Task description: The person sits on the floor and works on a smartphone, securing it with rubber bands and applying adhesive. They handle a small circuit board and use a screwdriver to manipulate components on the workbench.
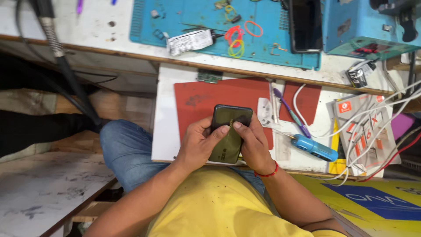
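phone (229,134) over red mat (206,98), blue screwdriver (313,148) beside

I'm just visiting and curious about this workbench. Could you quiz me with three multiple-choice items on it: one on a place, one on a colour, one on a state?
1. Where does the blue electric screwdriver lie?
A. on the teal mat
B. on the white board, on the right hand's side
C. on the floor

2. What colour is the mat under the phone?
A. red
B. green
C. black

3. How is the phone held?
A. lying untouched
C. in one hand only
B. in both hands, thumbs on top

Answers: 1 B, it rests past the right hand on the white board. 2 A, red shows around the phone. 3 B, the left hand and the right hand grip it.
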